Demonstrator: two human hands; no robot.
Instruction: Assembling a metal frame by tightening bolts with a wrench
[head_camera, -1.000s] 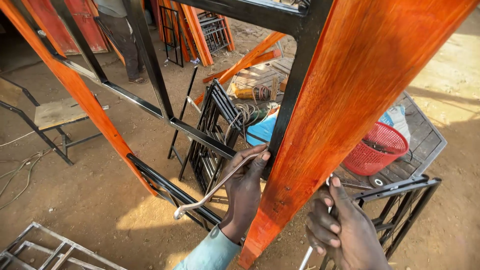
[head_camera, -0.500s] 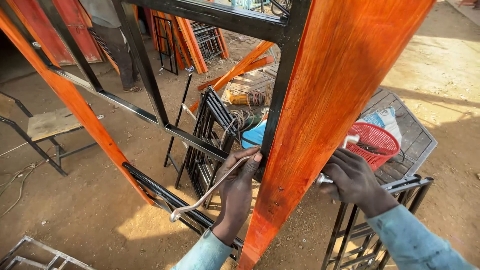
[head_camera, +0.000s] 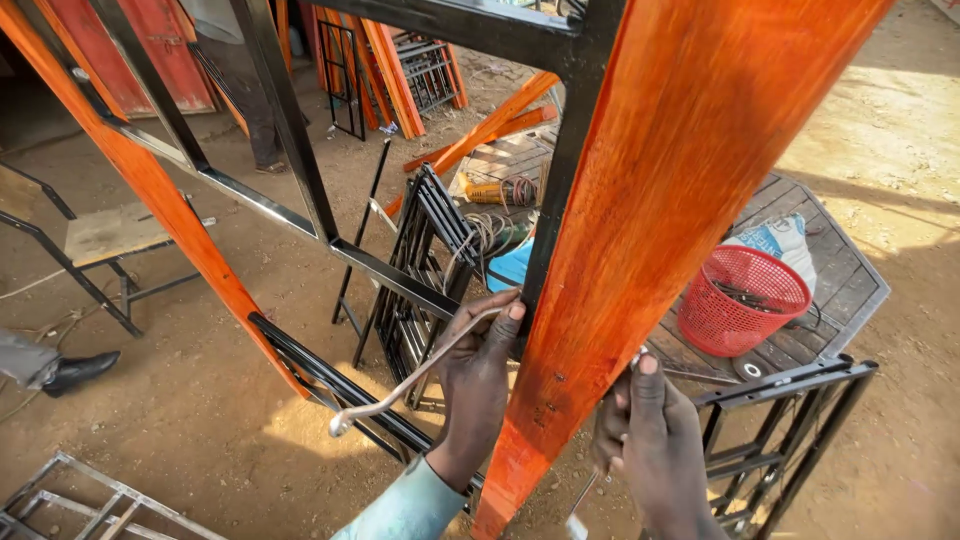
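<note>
Behind the slanting orange plank (head_camera: 640, 230), seen from the head camera, the left hand (head_camera: 478, 380) reaches up with its fingers curled around one end of a bent metal handle (head_camera: 415, 375), pressing that end against the black metal frame (head_camera: 545, 230) that runs along the plank's edge. The handle's other end hangs free, lower and to the left, over the dirt ground. On the plank's other side the right hand (head_camera: 650, 440) is closed around a thin metal tool (head_camera: 580, 497), its thumb raised against the plank's edge; the tool's tip is hidden by the fingers, and a short silver bit shows at the thumb. Beyond the hands a red plastic basket (head_camera: 742, 300) stands on a grey wooden platform (head_camera: 850, 270), with a pale bag just behind it. A black metal rack (head_camera: 785, 420) stands right of the right hand, and stacked black grilles (head_camera: 420, 260) lean beyond the left hand. At the far left edge a dark shoe (head_camera: 80, 368) of another person rests on the ground, near a small bench (head_camera: 105, 235).
</note>
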